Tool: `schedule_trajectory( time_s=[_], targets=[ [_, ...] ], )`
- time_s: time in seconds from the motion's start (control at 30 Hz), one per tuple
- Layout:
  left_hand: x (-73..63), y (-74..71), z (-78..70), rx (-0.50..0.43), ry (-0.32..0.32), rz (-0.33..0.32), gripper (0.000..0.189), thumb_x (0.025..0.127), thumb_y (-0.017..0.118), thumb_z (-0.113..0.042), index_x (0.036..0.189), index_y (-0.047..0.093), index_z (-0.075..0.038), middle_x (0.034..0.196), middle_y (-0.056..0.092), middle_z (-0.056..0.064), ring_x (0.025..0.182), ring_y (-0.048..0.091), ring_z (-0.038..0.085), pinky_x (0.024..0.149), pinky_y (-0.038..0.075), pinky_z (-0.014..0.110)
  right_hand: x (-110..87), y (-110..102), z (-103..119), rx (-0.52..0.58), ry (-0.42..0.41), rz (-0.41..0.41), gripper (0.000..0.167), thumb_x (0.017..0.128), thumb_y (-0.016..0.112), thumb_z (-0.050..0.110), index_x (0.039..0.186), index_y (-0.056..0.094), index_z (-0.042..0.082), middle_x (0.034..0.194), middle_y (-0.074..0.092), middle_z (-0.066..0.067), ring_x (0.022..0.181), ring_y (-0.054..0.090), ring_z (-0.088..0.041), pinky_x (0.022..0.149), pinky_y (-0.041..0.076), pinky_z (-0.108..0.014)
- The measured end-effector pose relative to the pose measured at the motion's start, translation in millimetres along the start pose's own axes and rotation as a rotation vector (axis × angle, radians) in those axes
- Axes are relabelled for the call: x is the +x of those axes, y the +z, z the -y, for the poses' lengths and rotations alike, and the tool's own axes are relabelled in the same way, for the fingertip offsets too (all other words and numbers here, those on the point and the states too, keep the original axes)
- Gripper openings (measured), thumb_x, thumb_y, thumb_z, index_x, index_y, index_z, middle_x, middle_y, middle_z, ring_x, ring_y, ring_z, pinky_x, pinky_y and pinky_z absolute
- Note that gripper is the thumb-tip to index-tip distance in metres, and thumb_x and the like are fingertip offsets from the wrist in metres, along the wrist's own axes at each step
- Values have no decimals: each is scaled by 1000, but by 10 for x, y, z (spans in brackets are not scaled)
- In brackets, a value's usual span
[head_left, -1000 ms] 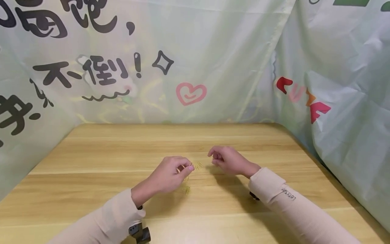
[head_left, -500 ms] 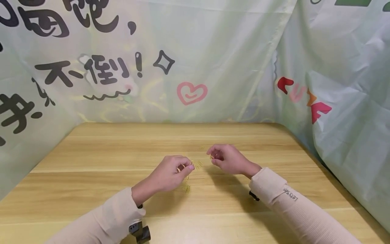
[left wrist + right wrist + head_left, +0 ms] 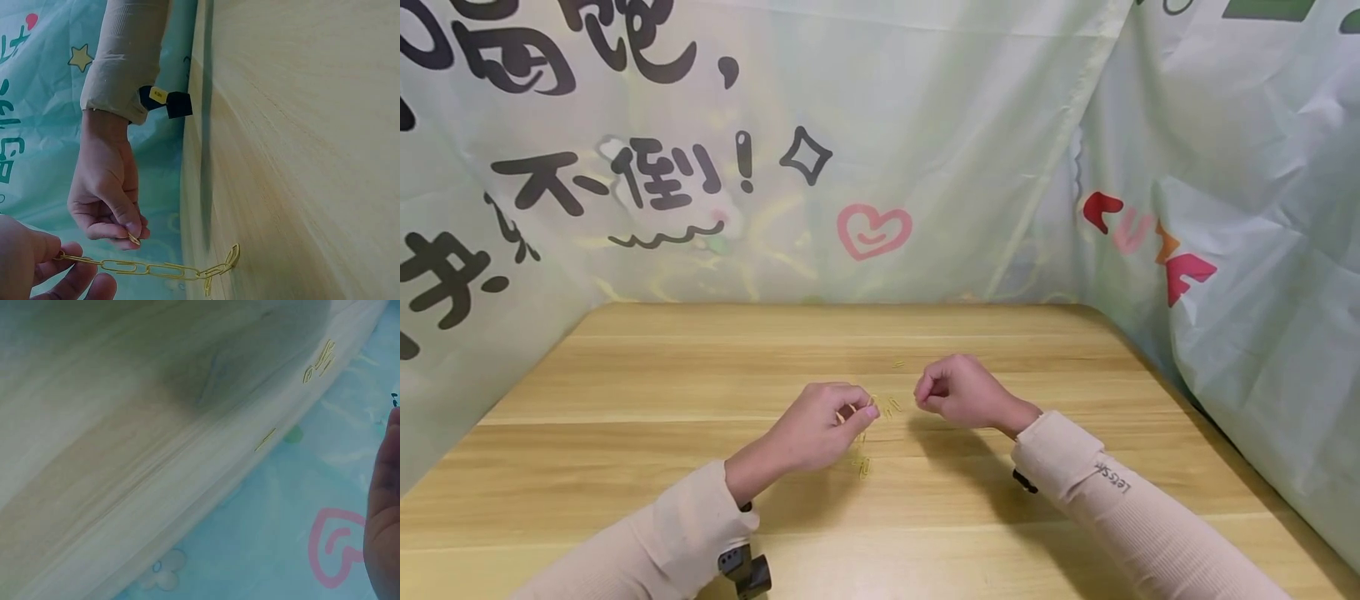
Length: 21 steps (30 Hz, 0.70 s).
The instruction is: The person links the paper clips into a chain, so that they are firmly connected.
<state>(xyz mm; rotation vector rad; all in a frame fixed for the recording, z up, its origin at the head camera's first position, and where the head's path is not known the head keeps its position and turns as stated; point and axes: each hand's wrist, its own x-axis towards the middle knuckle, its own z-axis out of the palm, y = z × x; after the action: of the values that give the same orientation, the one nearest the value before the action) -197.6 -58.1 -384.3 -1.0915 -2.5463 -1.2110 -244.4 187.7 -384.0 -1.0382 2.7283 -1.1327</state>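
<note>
My left hand [image 3: 816, 427] pinches the top of a chain of linked yellow paper clips [image 3: 172, 270] between thumb and fingertips. The chain hangs down, and its lower end [image 3: 863, 468] is bunched at or near the tabletop. To the right and apart from it, my right hand [image 3: 964, 392] has its fingers curled in; the left wrist view shows a single paper clip [image 3: 133, 238] pinched at its fingertips. Between the hands lie a few loose paper clips [image 3: 892, 407] on the wood. Only the edge of the right hand [image 3: 384, 519] shows in the right wrist view.
One more loose paper clip [image 3: 898, 364] lies farther back on the wooden table [image 3: 700, 358]. Printed cloth hangings [image 3: 970, 150] stand behind the table and along its sides. A small black camera [image 3: 745, 573] is strapped to the left wrist.
The right fingers have curled in more; a clip that showed at them half a second ago is now hidden from the head view. The left hand stays nearly still with the chain.
</note>
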Motion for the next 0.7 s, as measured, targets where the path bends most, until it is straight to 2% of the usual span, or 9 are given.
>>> schedule_trajectory(
  time_s=[0.3, 0.7],
  targets=[
    [9, -5, -6, -4, -23, 7, 15, 96, 58, -12, 87, 69, -10, 87, 68, -2, 75, 63, 11, 67, 52, 26, 21, 15, 43, 16, 88, -17, 5, 78, 78, -3, 78, 75, 2, 81, 72, -1, 75, 68, -9, 65, 55, -23],
    [7, 3, 12, 11, 2, -3, 16, 96, 58, -12, 85, 68, -10, 84, 67, -3, 75, 62, 10, 66, 51, 25, 12, 14, 57, 0, 50, 3, 7, 78, 77, -5, 79, 73, 1, 84, 71, -3, 75, 68, -9, 65, 55, -23]
  ],
)
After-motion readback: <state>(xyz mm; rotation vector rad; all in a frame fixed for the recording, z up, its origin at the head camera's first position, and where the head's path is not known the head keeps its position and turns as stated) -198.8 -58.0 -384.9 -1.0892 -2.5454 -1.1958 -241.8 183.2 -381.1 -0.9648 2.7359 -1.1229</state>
